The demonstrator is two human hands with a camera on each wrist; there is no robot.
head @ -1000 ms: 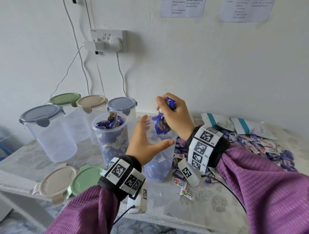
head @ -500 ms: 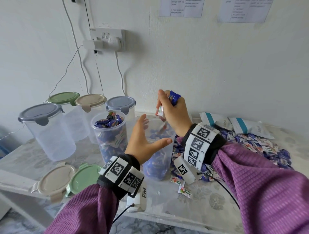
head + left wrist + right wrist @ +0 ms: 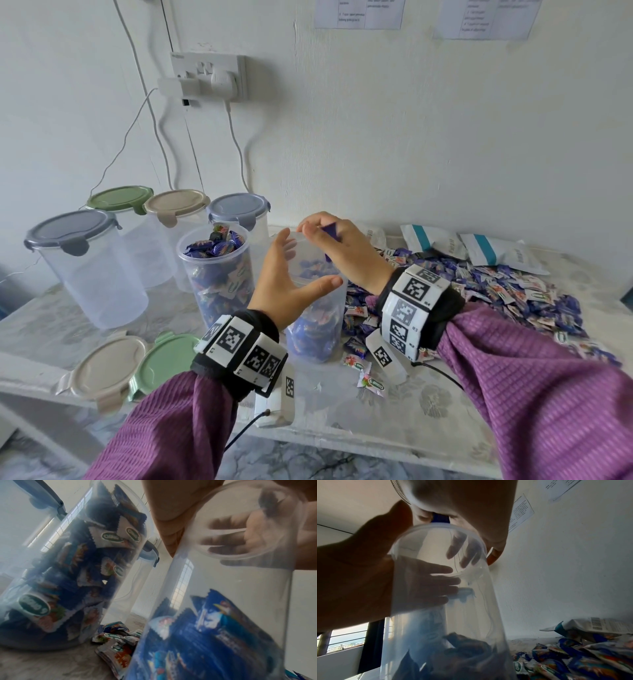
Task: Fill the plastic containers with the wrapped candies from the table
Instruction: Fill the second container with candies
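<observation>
A clear lidless container [image 3: 318, 329], partly filled with blue wrapped candies, stands at the table's middle. My left hand [image 3: 301, 270] grips its upper wall, thumb in front and fingers behind, as the right wrist view shows through the plastic [image 3: 436, 585]. Just over the container's mouth, my right hand [image 3: 322, 229] pinches a blue wrapped candy [image 3: 330, 229], also visible in the right wrist view [image 3: 440, 518]. To the right of the container lies the loose candy pile [image 3: 486, 291]. A second open container [image 3: 215, 274], left of the first, is full to the brim.
Several lidded empty containers [image 3: 89, 270] stand at the back left. A beige lid [image 3: 106, 370] and a green lid [image 3: 168, 359] lie near the front edge. Two white packets [image 3: 479, 246] lie against the wall. Stray candies [image 3: 371, 383] lie in front.
My right hand has come down from above to the container's mouth, and most of the candies it held are gone from it. My left hand has closed in round the container.
</observation>
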